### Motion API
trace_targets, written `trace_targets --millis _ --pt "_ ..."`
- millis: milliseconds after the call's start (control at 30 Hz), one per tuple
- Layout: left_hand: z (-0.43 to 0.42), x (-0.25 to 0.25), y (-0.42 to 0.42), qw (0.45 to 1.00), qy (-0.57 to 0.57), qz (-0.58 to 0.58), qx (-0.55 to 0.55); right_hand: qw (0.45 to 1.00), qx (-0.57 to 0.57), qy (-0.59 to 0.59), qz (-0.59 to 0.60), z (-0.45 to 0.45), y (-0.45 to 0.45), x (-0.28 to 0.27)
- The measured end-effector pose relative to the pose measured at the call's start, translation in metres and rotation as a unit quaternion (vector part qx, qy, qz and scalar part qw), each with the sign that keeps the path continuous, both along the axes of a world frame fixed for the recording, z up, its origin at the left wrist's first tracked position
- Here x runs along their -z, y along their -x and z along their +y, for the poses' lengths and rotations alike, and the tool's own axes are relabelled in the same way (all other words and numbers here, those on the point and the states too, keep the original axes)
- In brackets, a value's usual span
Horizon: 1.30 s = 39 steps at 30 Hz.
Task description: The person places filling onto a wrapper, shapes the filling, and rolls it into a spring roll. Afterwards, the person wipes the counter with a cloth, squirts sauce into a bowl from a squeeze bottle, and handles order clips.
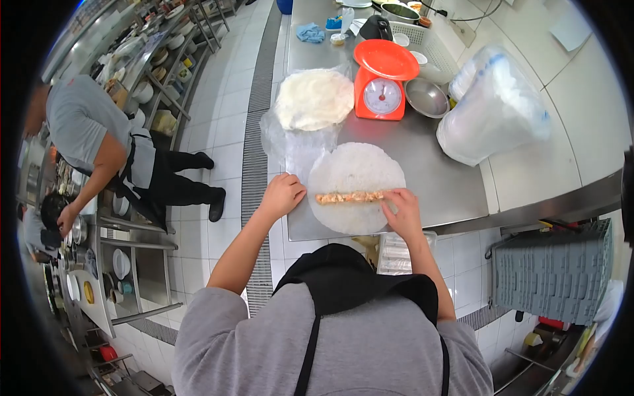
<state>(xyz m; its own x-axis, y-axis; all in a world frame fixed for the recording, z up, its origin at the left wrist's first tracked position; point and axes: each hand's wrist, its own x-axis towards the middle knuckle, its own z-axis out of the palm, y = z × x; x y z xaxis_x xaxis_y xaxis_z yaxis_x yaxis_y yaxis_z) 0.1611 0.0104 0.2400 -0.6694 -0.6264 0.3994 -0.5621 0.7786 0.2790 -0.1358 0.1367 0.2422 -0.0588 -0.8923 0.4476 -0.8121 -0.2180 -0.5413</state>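
A round, thin white wrapper sheet [356,162] lies flat near the front edge of the steel table. Across its lower half runs a narrow strip of orange-brown chopped filling [349,197]. My right hand [403,208] is at the strip's right end, its fingertips touching the filling and its fingers somewhat apart. To the left of the sheet, my left hand [286,193] rests by the table's left edge with curled fingers; whether anything is pinched in them is hidden. Behind it, a stack of pale wrapper sheets [314,99] sits on clear plastic [290,142].
An orange kitchen scale [382,92], a metal bowl [426,98] and a large plastic bag [492,109] stand behind the sheet. A blue cloth [310,33] lies farther back. Grey crates [555,270] are stacked at right. Another person [99,125] works at left.
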Motion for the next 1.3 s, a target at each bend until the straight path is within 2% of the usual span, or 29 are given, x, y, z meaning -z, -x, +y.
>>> trace_targets --millis 100,133,167,233,300,367,400,433,467,567,633,767,833,867,933,1033,1100,1167,1233,1300 --pt "0.015 0.010 -0.012 0.997 -0.036 0.048 -0.039 1.000 -0.001 -0.006 -0.013 -0.008 -0.001 0.002" --pt "0.023 0.008 -0.008 0.989 -0.088 0.099 -0.070 1.000 -0.021 0.012 0.004 -0.014 -0.005 -0.007" --pt "0.031 0.003 -0.001 0.988 -0.099 0.093 -0.068 0.998 -0.040 0.034 0.022 -0.019 -0.011 -0.011" --pt "0.038 -0.009 0.023 0.901 -0.309 0.275 -0.132 0.996 -0.074 0.028 0.039 -0.029 -0.025 -0.009" --pt "0.036 0.002 0.044 0.958 -0.189 0.213 -0.033 0.988 -0.113 -0.002 0.102 -0.040 -0.034 -0.006" --pt "0.024 0.017 0.061 0.990 -0.083 0.075 0.089 0.977 -0.113 -0.072 0.165 -0.049 -0.035 0.018" --pt "0.022 0.014 0.067 0.986 -0.154 0.027 0.066 0.972 -0.125 -0.109 0.164 -0.055 -0.033 0.023" --pt "0.019 0.023 0.070 0.993 -0.091 0.023 0.074 0.963 -0.138 -0.144 0.182 -0.060 -0.031 0.021" --pt "0.018 0.014 0.072 0.994 -0.069 -0.001 0.080 0.963 -0.141 -0.129 0.191 -0.060 -0.030 0.017" --pt "0.018 0.009 0.079 0.993 -0.073 0.022 0.089 0.975 -0.154 -0.004 0.159 -0.061 -0.023 0.002" --pt "0.015 0.021 0.088 0.989 -0.100 0.005 0.107 0.961 -0.175 -0.153 0.151 -0.054 -0.014 0.010" --pt "0.013 0.016 0.099 0.989 -0.103 -0.046 0.100 0.969 -0.167 -0.103 0.151 -0.052 -0.010 0.001" --pt "0.019 0.006 0.104 0.993 -0.064 0.050 0.083 0.967 -0.152 -0.124 0.162 -0.051 -0.002 0.010" --pt "0.018 0.008 0.110 0.993 -0.070 0.049 0.084 0.967 -0.152 -0.129 0.159 -0.051 0.000 0.012" --pt "0.015 0.017 0.120 0.986 -0.115 -0.080 0.093 0.964 -0.165 -0.109 0.178 -0.051 0.004 0.013" --pt "0.020 0.011 0.120 0.990 -0.100 -0.027 0.098 0.976 -0.144 -0.102 0.126 -0.043 0.010 0.005" --pt "0.016 0.015 0.123 0.986 -0.130 -0.020 0.105 0.970 -0.156 -0.135 0.128 -0.046 0.015 0.005" --pt "0.017 0.023 0.126 0.988 -0.116 -0.049 0.094 0.972 -0.140 -0.090 0.166 -0.041 0.018 0.008" --pt "0.020 0.021 0.123 0.992 -0.063 0.005 0.105 0.968 -0.125 -0.132 0.171 -0.039 0.027 0.007" --pt "0.021 0.028 0.121 0.991 -0.103 -0.046 0.070 0.964 -0.133 -0.163 0.163 -0.034 0.037 0.011"
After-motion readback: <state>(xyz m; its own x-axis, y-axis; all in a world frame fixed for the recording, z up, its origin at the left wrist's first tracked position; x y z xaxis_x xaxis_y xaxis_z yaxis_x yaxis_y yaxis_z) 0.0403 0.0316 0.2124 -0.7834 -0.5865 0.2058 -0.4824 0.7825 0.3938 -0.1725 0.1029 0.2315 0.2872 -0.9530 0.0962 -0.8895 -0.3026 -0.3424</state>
